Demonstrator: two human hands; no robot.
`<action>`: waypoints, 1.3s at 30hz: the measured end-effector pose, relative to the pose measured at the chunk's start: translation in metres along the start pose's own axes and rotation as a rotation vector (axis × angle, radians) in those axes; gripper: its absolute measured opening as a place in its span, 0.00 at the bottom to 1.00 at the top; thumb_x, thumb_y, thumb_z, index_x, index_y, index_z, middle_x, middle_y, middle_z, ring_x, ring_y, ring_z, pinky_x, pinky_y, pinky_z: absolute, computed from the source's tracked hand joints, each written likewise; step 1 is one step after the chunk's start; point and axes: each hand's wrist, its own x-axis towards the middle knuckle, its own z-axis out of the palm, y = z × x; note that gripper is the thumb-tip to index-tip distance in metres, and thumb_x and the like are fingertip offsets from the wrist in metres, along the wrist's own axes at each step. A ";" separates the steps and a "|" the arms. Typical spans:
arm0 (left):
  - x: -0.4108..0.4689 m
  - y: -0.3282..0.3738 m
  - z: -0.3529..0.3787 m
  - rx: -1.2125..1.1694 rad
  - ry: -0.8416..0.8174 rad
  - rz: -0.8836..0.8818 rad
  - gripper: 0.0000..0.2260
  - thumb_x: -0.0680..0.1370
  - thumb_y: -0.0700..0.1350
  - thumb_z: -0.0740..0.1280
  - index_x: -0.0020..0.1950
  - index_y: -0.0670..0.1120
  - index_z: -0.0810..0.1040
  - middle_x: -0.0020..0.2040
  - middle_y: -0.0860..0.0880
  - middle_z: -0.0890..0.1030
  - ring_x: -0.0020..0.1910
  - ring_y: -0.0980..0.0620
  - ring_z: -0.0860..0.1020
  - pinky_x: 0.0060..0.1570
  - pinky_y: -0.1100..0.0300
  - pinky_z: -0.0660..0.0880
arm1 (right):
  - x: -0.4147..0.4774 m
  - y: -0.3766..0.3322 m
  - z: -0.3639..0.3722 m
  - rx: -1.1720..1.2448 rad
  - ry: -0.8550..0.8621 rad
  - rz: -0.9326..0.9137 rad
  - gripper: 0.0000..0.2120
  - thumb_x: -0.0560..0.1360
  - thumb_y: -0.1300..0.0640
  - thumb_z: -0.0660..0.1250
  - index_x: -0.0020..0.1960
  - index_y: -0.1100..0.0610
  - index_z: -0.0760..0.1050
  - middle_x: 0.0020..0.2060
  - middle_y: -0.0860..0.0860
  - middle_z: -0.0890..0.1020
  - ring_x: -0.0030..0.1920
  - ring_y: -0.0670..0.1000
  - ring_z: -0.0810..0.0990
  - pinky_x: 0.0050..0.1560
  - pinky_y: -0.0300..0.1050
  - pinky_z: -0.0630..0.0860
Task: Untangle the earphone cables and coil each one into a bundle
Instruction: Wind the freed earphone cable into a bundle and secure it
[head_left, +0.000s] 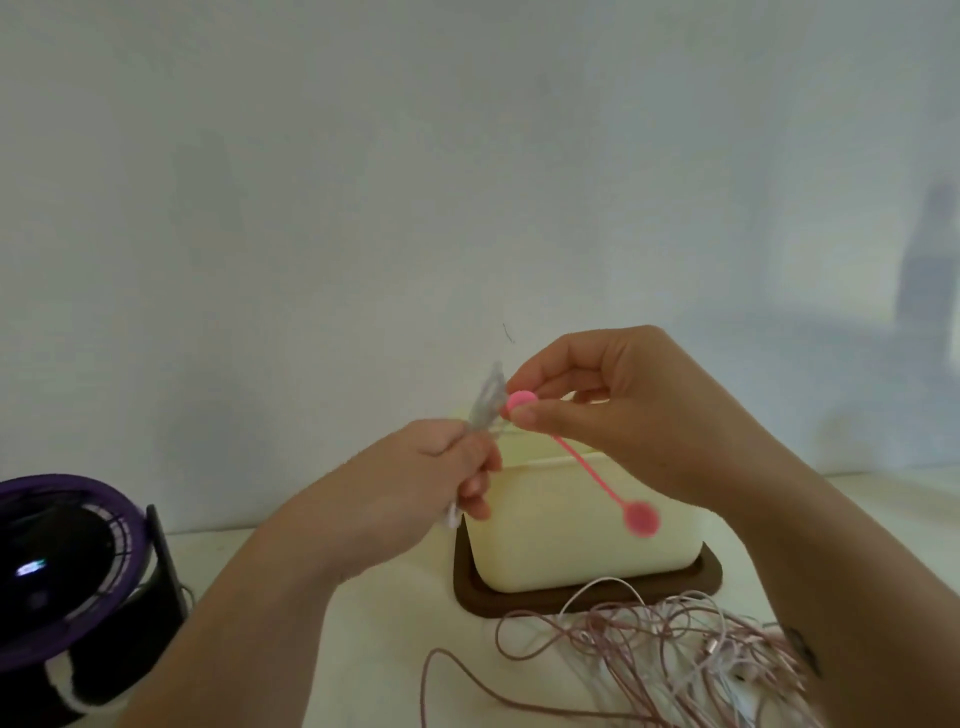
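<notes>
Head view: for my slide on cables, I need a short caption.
Left hand grips a white earphone bundle while the right hand pinches a pink tie beside it; tangled cables below.

Left hand, right hand: fingers pinched.

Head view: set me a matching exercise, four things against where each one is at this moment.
Things
1. pink tie
2. coiled cable bundle
3. tangled cables
4. cream box

Places
A. standing on the brown tray
B. gripped in the left hand
C. lying loose on the table
D. pinched at one end by the right hand

Pairs: 1-D, 2-B, 3-C, 4-A
</notes>
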 end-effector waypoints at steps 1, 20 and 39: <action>-0.001 0.002 0.004 0.008 -0.079 0.012 0.15 0.82 0.47 0.54 0.38 0.48 0.73 0.31 0.53 0.73 0.31 0.60 0.76 0.32 0.71 0.67 | -0.001 0.000 0.002 -0.007 -0.025 -0.023 0.03 0.69 0.55 0.74 0.41 0.49 0.81 0.37 0.43 0.84 0.36 0.40 0.81 0.38 0.34 0.76; 0.001 0.001 0.004 -0.245 -0.189 -0.003 0.17 0.82 0.46 0.55 0.36 0.46 0.74 0.28 0.53 0.71 0.29 0.54 0.71 0.45 0.50 0.65 | 0.004 0.023 0.021 0.168 -0.202 0.096 0.12 0.79 0.58 0.60 0.57 0.49 0.80 0.38 0.47 0.83 0.39 0.45 0.80 0.53 0.47 0.77; 0.008 0.000 0.015 -0.333 0.096 0.055 0.16 0.81 0.50 0.57 0.42 0.44 0.79 0.31 0.53 0.76 0.31 0.56 0.73 0.51 0.51 0.73 | 0.007 0.022 0.015 -0.011 0.078 -0.076 0.11 0.70 0.55 0.72 0.49 0.42 0.81 0.36 0.47 0.76 0.33 0.44 0.75 0.39 0.38 0.74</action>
